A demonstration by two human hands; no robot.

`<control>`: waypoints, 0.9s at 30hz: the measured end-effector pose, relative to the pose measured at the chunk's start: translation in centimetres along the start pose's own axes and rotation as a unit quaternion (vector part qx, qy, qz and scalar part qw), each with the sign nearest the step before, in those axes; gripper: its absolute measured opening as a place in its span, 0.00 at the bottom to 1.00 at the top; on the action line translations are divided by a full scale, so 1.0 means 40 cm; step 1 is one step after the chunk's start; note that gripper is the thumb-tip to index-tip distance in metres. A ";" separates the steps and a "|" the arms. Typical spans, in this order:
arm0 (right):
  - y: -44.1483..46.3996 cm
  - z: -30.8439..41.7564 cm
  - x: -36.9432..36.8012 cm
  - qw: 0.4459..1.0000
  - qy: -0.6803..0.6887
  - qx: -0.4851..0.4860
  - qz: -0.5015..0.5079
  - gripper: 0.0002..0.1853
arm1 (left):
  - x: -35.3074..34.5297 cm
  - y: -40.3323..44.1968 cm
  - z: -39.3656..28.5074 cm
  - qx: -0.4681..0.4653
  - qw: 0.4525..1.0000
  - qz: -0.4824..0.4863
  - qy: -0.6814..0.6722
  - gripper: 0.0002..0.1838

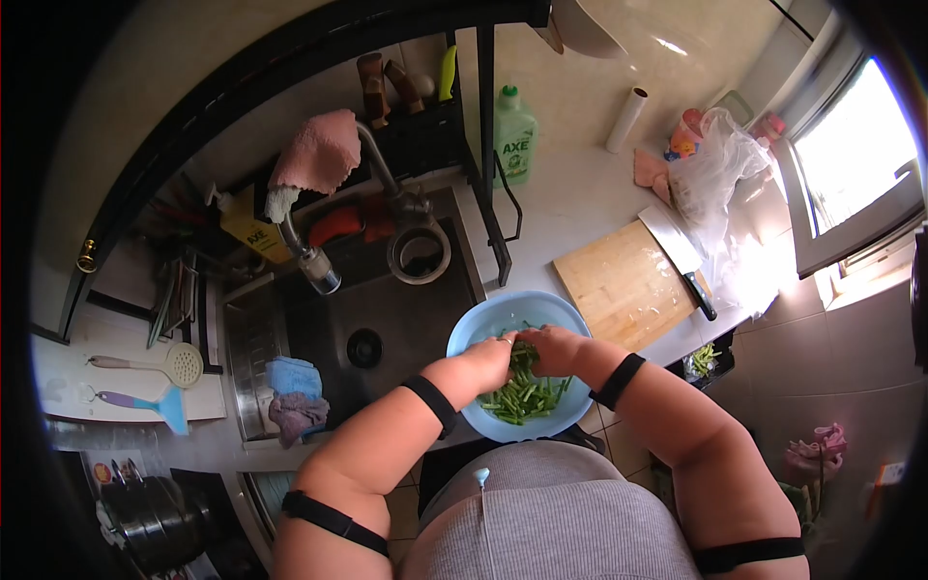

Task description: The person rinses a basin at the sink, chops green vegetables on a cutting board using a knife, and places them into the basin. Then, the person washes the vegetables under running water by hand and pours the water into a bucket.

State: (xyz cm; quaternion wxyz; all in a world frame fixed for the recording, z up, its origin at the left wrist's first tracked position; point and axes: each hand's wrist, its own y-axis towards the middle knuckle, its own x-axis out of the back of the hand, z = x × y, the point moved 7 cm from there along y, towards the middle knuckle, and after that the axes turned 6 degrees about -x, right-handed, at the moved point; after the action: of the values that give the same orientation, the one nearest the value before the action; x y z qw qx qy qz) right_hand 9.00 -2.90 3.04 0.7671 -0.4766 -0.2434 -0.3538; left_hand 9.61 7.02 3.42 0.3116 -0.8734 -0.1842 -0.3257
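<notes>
A light blue basin stands at the counter's front edge, right of the sink, holding cut green vegetable stems. Both of my hands are inside it, close together near its middle. My left hand reaches in from the left, its fingers curled down into the stems. From the other side, my right hand also has bent fingers around some of the stems. The fingertips of both hands are hidden among the greens or behind the hands.
A wooden cutting board with a knife lies to the right. At left is the steel sink with its faucet. A green detergent bottle stands behind, near a black rack post. Plastic bags sit by the open window.
</notes>
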 end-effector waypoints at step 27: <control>-0.137 -0.253 -0.036 0.971 0.141 -0.097 -0.169 0.21 | -0.169 -0.254 0.148 0.255 0.786 -0.291 -0.483 0.22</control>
State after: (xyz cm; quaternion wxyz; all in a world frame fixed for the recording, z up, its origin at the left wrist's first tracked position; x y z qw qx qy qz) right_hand 4.20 -13.20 0.75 0.6730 -0.4458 -0.1748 -0.5637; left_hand 2.11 17.63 -0.39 0.2837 -0.7106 -0.6321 0.1225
